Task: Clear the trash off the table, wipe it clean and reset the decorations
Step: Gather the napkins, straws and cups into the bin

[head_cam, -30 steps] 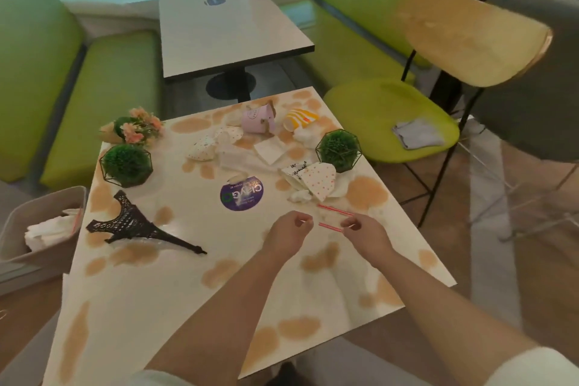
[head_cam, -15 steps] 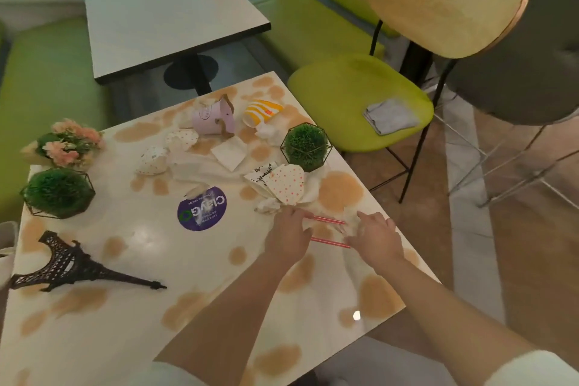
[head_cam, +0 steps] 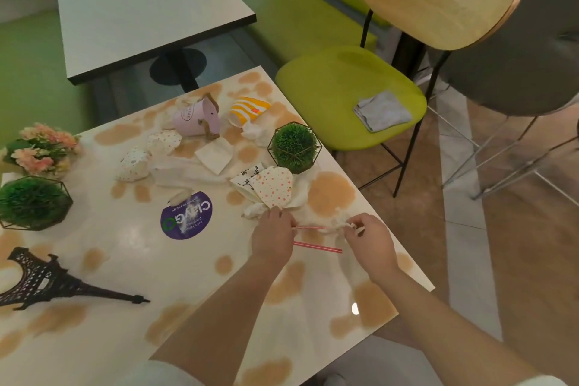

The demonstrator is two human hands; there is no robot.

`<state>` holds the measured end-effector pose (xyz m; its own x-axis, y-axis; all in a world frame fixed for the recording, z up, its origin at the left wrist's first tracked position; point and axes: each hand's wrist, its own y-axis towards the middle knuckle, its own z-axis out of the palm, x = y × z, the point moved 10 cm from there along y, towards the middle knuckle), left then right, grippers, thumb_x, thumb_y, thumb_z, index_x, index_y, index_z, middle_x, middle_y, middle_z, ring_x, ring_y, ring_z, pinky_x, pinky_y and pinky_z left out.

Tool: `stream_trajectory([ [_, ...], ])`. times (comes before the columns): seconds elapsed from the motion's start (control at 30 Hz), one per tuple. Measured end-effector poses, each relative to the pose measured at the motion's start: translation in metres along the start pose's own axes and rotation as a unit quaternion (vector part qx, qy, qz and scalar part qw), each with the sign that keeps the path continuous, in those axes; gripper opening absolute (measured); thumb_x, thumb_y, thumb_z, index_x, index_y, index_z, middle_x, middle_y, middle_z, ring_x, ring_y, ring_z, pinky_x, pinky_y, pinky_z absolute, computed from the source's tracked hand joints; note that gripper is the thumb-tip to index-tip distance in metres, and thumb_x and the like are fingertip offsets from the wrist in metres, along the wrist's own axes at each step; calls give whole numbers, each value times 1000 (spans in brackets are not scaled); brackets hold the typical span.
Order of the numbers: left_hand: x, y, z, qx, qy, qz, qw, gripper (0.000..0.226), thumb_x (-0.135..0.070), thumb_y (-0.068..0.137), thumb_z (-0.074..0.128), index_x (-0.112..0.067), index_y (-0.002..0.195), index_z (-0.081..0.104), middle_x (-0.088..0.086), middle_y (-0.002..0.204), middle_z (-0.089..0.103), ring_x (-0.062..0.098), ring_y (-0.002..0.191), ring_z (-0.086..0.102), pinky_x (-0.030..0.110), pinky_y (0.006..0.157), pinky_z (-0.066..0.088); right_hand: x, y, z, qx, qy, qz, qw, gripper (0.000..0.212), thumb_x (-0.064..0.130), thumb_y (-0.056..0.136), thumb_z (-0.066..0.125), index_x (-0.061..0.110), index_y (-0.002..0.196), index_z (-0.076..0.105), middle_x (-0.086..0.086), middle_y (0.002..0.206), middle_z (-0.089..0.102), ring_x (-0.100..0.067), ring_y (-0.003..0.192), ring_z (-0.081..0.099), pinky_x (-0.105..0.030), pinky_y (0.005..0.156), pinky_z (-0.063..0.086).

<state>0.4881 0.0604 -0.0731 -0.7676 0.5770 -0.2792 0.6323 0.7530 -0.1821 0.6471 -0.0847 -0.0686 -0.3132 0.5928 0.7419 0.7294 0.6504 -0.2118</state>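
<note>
So both hands have moved up the table from where they were a second ago. The left hand (head_cam: 272, 240) has its fingers curled onto the end of one red striped straw (head_cam: 308, 228), looks like a pinch, with its knuckles right at the edge of the dotted paper wrapper (head_cam: 275, 186). The right hand (head_cam: 369, 241) was on the straws before; now it's pinching a crumpled white tissue (head_cam: 340, 226) just beyond them, fingers closed around it. The second straw (head_cam: 318, 247) lies flat on the table (head_cam: 94, 338) between the two hands, nobody holding it as far as I can tell.

My read: trash pickup has only just started, and the small stuff on the near right side goes first. Everything else is untouched. Further out there's the tipped pink cup (head_cam: 195, 117), the striped yellow cup (head_cam: 249, 110), napkins and more dotted wrappers scattered mid-table. The decorations are all over the place too: one green ball plant (head_cam: 294, 147) right by the trash, another (head_cam: 33, 202) on the left near the flowers (head_cam: 40, 149), and the little Eiffel Tower (head_cam: 47, 282) lying on its side.

The orange stains all over the top still need wiping, and the grey cloth (head_cam: 382, 110) sits on the green chair (head_cam: 313, 81), well apart from the hands. Long way to go, I'd say.
</note>
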Motion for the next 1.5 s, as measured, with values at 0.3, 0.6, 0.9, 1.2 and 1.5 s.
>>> stream_trajectory([
  [0.3, 2, -1, -3, 8, -73, -12, 997, 16, -28, 100, 49, -21, 112, 56, -2, 114, 55, 19, 110, 47, 29, 83, 39, 1, -9, 11, 45, -27, 0, 999, 26, 16, 96, 47, 34, 96, 65, 11, 99, 55, -4, 79, 54, -20, 60, 40],
  [0.6, -15, -12, -4, 56, -442, -73, 892, 24, -25, 100, 52, -12, 119, 60, -3, 79, 61, 11, 63, 56, 33, 75, 53, 51, -11, 11, 54, 166, -35, 984, 17, 20, 95, 59, 31, 102, 69, 12, 95, 67, -4, 82, 58, -6, 67, 40],
  [0.9, -25, -38, -9, 79, -561, -101, 818, 22, -32, 102, 48, -15, 103, 60, -4, 80, 60, 8, 61, 53, 17, 60, 47, 66, -18, 15, 54, 115, -59, 990, 8, 33, 88, 69, 28, 90, 75, 8, 90, 62, -5, 85, 58, -14, 67, 39],
  [1.2, 18, -64, 2, 28, -511, -194, 837, 28, -32, 104, 40, -10, 109, 56, 1, 81, 59, 9, 60, 51, 18, 57, 43, 20, -26, 31, 117, -307, -51, 943, 26, 29, 89, 55, 26, 111, 68, 2, 110, 59, -21, 105, 53, -34, 82, 48],
  [1.5, 51, -105, 11, 10, -511, -258, 820, 35, -32, 104, 41, -4, 117, 57, 1, 84, 60, 9, 61, 51, 17, 57, 43, -1, -41, 44, 132, -356, -21, 925, 23, 34, 82, 58, 19, 96, 68, -1, 102, 56, -24, 104, 50, -32, 76, 44],
])
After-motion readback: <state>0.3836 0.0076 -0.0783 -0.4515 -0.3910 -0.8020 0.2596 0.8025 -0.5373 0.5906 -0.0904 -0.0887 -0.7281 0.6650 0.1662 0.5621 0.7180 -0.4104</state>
